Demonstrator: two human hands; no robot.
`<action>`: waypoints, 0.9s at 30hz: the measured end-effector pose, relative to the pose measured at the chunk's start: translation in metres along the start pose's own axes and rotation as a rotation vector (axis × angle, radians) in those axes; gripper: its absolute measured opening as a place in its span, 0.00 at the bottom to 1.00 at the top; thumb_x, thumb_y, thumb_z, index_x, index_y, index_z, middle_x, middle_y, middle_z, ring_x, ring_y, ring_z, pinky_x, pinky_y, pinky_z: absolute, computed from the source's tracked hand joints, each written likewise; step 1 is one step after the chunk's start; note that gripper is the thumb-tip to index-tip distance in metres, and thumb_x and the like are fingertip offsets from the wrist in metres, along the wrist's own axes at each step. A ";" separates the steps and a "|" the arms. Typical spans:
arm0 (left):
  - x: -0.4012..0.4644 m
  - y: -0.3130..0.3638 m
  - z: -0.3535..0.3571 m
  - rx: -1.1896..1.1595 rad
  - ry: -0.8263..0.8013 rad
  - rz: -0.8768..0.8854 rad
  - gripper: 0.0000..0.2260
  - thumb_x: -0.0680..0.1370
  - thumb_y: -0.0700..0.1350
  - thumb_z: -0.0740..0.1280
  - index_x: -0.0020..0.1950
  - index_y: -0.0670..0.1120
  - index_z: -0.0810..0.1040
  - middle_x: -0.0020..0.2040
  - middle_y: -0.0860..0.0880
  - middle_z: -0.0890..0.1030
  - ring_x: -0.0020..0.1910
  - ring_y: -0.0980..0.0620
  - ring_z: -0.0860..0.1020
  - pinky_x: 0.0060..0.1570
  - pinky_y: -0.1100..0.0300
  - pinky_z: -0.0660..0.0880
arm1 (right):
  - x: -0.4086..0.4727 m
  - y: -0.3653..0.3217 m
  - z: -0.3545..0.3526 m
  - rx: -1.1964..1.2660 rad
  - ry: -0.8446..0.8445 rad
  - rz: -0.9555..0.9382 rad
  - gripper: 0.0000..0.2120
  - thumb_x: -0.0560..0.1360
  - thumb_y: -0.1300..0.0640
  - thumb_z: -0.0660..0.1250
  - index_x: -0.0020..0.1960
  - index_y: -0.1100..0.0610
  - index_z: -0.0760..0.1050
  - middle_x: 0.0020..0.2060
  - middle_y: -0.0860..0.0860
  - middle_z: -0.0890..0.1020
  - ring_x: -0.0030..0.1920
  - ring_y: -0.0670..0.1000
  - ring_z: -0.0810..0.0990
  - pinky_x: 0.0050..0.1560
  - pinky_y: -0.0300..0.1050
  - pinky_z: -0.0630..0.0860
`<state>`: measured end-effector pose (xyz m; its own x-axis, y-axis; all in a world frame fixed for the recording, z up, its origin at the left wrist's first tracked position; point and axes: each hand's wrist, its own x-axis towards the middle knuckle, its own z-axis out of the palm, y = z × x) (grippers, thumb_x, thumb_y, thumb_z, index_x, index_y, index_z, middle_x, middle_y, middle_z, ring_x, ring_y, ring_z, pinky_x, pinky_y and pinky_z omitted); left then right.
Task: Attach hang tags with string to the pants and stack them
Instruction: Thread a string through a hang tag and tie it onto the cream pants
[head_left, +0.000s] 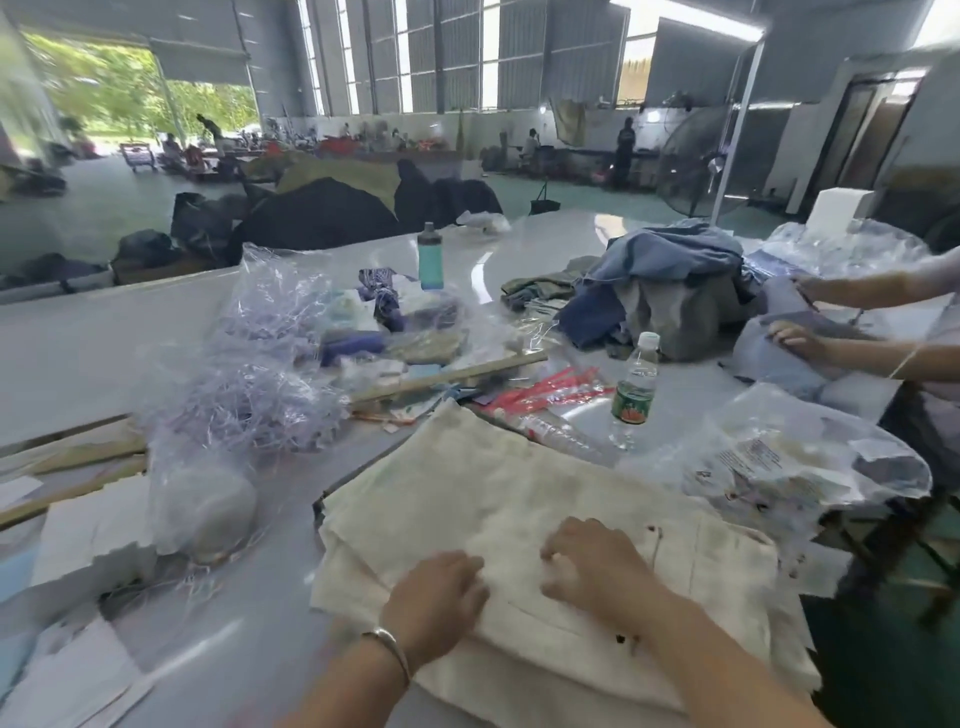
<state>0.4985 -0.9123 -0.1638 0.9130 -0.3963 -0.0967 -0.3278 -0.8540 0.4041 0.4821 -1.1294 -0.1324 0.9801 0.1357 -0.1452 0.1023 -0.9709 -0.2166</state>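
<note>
Both hands are down on the cream pants (519, 499), which lie as a folded stack on the grey table (93, 353) in the lower centre of the frame. My left hand (436, 597) rests on the near fold, fingers bent and bunched onto the cloth; I can't tell whether it actually pinches the fabric. My right hand (592, 561) sits just beside it, knuckles up, fingers curled down into the cloth, and again I can't tell if anything is gripped. A bracelet (389, 649) shows on the left wrist. Above the pants stands a clear water bottle (636, 384), with red packets (540, 389) just left of it. Mid-left, a plastic bag of pale strings (244, 400). A teal bottle (430, 257) stands upper centre. At the right edge, another person's hands (800, 338) are on blue garments (670, 270).
</note>
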 end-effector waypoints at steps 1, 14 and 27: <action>0.000 -0.003 0.006 -0.002 0.013 -0.005 0.20 0.82 0.56 0.57 0.73 0.56 0.68 0.74 0.53 0.68 0.73 0.53 0.64 0.69 0.63 0.60 | 0.002 0.002 0.006 0.000 0.025 -0.004 0.19 0.73 0.39 0.66 0.61 0.44 0.73 0.60 0.44 0.71 0.63 0.49 0.69 0.60 0.45 0.63; -0.145 -0.093 -0.036 -0.365 0.369 -0.301 0.10 0.79 0.50 0.66 0.59 0.60 0.77 0.58 0.63 0.75 0.61 0.64 0.68 0.55 0.81 0.56 | -0.001 -0.146 0.006 0.616 0.191 -0.227 0.09 0.70 0.61 0.72 0.33 0.56 0.75 0.29 0.50 0.78 0.32 0.46 0.73 0.36 0.37 0.68; -0.529 -0.310 -0.154 -0.489 1.145 -0.878 0.07 0.75 0.39 0.71 0.40 0.51 0.80 0.36 0.59 0.81 0.38 0.62 0.78 0.40 0.71 0.72 | -0.088 -0.599 0.080 0.845 -0.264 -0.852 0.08 0.71 0.63 0.72 0.34 0.59 0.77 0.31 0.55 0.82 0.34 0.54 0.80 0.39 0.49 0.75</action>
<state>0.1550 -0.3860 -0.0976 0.5364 0.8240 0.1824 0.3022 -0.3893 0.8701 0.3205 -0.5439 -0.0669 0.5795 0.7952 0.1786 0.4538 -0.1329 -0.8811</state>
